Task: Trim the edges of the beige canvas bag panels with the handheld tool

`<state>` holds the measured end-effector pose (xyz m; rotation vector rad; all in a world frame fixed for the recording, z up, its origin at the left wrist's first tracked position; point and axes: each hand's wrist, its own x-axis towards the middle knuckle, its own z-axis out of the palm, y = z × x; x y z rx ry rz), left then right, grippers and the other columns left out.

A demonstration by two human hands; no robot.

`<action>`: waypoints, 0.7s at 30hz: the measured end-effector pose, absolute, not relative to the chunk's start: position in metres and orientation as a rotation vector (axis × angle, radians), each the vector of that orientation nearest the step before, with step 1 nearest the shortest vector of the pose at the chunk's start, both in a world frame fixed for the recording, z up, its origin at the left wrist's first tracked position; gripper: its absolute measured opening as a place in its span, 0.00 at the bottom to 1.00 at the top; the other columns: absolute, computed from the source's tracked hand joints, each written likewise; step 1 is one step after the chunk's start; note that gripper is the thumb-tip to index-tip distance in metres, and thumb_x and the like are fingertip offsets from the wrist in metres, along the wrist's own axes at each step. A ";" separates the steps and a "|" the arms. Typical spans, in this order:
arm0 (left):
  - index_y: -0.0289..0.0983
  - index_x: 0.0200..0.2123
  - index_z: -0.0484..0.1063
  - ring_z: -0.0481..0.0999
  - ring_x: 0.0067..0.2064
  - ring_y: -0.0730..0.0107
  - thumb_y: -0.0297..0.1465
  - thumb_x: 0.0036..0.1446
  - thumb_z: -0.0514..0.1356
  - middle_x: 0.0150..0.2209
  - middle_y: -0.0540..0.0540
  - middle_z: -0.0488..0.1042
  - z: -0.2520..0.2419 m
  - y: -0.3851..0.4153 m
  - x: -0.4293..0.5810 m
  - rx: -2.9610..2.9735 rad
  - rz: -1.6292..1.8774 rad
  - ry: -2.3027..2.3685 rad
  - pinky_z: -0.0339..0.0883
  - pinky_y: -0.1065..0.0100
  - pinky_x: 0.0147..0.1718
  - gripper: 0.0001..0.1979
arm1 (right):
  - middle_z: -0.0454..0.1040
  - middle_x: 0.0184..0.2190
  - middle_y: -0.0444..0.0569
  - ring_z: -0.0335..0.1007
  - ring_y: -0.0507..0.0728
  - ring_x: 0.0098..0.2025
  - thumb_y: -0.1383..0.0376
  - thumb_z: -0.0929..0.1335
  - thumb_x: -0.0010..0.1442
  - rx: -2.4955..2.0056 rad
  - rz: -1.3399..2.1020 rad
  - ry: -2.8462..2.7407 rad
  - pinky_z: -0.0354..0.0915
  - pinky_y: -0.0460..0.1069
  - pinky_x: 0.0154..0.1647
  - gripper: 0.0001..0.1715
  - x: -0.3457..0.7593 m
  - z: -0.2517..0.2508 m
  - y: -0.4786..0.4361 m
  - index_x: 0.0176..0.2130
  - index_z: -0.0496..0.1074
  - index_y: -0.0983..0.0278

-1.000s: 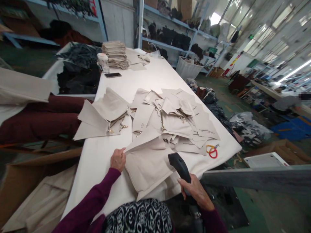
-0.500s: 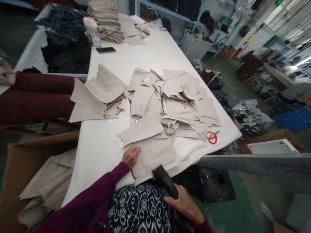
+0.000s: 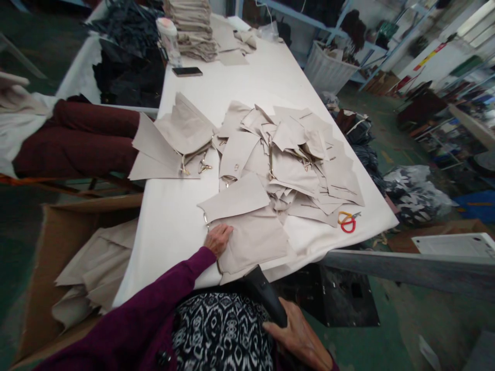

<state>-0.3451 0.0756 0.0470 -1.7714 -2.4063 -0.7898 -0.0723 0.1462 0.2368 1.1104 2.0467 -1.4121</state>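
My left hand [image 3: 218,239] lies with its fingers flat on a beige cloth piece [image 3: 255,239] at the near edge of the long white table [image 3: 270,77]. A second beige piece [image 3: 235,198] rests just beyond it. My right hand [image 3: 299,337] is down at my lap, closed round the handle of a black hand tool [image 3: 266,296] whose head points up toward the table edge. A heap of similar beige cut pieces with metal rings [image 3: 286,154] covers the middle of the table.
Red and yellow scissors [image 3: 348,221] lie near the right edge. A phone [image 3: 187,71], a jar [image 3: 167,31] and a stack of folded cloth [image 3: 195,26] sit at the far end. A cardboard box with beige fabric [image 3: 85,268] stands left; a person's dark red sleeve [image 3: 77,136] lies left.
My left hand let the lifted cloth edge drop and now lies flat on the piece. My right hand lowered the black tool from over the cloth down to my lap.
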 end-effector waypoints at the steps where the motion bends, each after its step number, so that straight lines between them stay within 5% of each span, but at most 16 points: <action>1: 0.35 0.36 0.71 0.67 0.33 0.63 0.23 0.61 0.46 0.29 0.43 0.69 0.047 0.076 -0.345 -1.773 -0.790 -2.408 0.62 0.66 0.34 0.13 | 0.73 0.34 0.48 0.67 0.59 0.36 0.59 0.67 0.52 1.094 -1.417 2.050 0.61 0.49 0.37 0.15 -0.072 0.238 0.146 0.37 0.71 0.66; 14: 0.36 0.36 0.70 0.66 0.33 0.64 0.23 0.61 0.46 0.29 0.44 0.67 0.050 0.076 -0.345 -1.770 -0.901 -2.456 0.63 0.65 0.34 0.13 | 0.70 0.27 0.45 0.63 0.54 0.28 0.58 0.69 0.50 0.956 -1.299 2.196 0.56 0.46 0.28 0.14 -0.126 0.204 0.132 0.32 0.69 0.66; 21: 0.37 0.33 0.71 0.67 0.32 0.63 0.22 0.58 0.49 0.28 0.45 0.68 0.050 0.078 -0.346 -1.719 -1.153 -2.509 0.65 0.63 0.34 0.12 | 0.72 0.30 0.47 0.65 0.57 0.32 0.57 0.70 0.49 0.948 -1.361 2.174 0.59 0.47 0.31 0.16 -0.119 0.220 0.135 0.35 0.71 0.66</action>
